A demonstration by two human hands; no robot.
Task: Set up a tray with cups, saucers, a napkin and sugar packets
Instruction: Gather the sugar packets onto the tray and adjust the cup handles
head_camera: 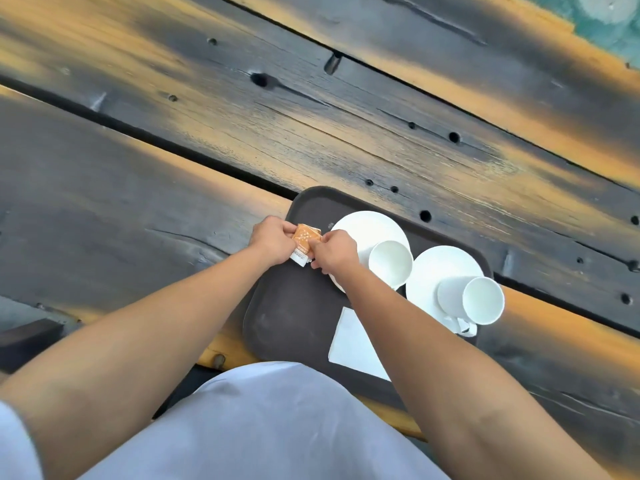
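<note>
Over the dark tray point(277, 327), left hand point(272, 239) and right hand point(334, 252) pinch sugar packets point(304, 242) between them.

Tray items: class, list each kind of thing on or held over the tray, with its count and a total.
Cups: 2
Saucers: 2
Napkin: 1
Sugar packets: a small bunch held by the left hand and right hand; exact number cannot be told, counted as 1
Tray: 1
Total: 7
</note>
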